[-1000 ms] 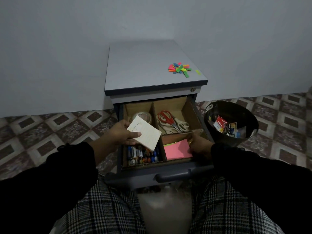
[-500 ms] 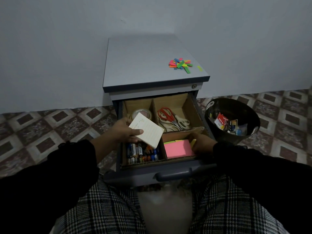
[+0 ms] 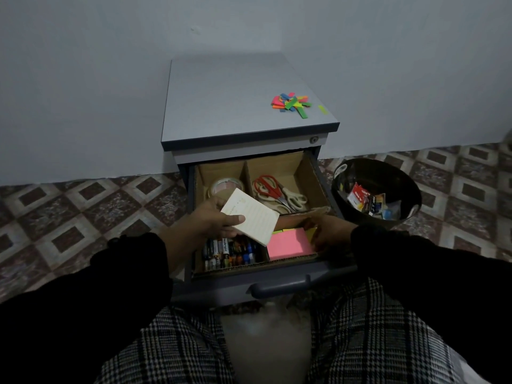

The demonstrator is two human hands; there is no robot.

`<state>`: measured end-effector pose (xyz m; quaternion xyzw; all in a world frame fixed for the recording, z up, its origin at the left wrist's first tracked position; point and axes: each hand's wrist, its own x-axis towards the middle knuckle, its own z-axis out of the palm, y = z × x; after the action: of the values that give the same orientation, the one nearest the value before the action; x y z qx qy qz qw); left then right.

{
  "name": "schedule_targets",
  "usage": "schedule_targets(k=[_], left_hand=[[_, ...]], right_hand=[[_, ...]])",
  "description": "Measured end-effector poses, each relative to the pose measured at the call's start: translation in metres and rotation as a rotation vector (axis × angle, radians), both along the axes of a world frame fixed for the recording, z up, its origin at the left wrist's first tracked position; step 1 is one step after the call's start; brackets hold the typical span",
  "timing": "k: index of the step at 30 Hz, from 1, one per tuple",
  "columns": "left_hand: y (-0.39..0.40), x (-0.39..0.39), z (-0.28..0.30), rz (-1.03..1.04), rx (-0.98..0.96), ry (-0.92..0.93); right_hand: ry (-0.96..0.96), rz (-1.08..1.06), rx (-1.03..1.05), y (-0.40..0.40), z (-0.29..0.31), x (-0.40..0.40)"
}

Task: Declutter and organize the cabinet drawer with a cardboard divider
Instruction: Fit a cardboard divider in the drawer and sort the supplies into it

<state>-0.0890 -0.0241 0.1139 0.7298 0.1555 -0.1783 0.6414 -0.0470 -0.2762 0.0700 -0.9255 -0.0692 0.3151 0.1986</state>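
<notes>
My left hand (image 3: 216,220) gripping notepad (image 3: 253,223) over drawer (image 3: 277,284), my right hand (image 3: 329,231) touching pink notes (image 3: 288,243), its grip indiscernible, batteries (image 3: 230,253) beside divider (image 3: 302,173).

Black sleeves (image 3: 432,261), plaid trousers (image 3: 374,342)

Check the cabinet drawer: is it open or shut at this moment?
Open. The drawer is pulled out toward the person, showing the cardboard divider with scissors, tape and batteries in its compartments.

Left hand (image 3: 219,221) gripping notepad (image 3: 253,220), open drawer (image 3: 277,275)
</notes>
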Motion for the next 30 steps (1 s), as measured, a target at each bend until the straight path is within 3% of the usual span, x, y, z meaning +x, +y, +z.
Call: schedule_targets(k=[3,10,17,27,30], left_hand=[[-0.015,0.003,-0.003,0.005,-0.038,0.053],[-0.06,0.001,-0.005,-0.057,-0.098,0.152],[-0.09,0.004,-0.018,-0.065,-0.147,0.233],[-0.107,0.011,-0.025,0.045,-0.314,0.361],[-0.113,0.009,-0.033,0.094,-0.286,0.38]], right_hand=[[0.003,-0.016,0.029,-0.008,0.017,0.004],[-0.32,0.238,-0.178,-0.035,0.046,0.018],[-0.244,0.47,-0.448,-0.045,0.055,0.02],[-0.185,0.419,-0.395,-0.056,0.041,0.025],[-0.195,0.415,-0.381,-0.057,0.039,0.025]])
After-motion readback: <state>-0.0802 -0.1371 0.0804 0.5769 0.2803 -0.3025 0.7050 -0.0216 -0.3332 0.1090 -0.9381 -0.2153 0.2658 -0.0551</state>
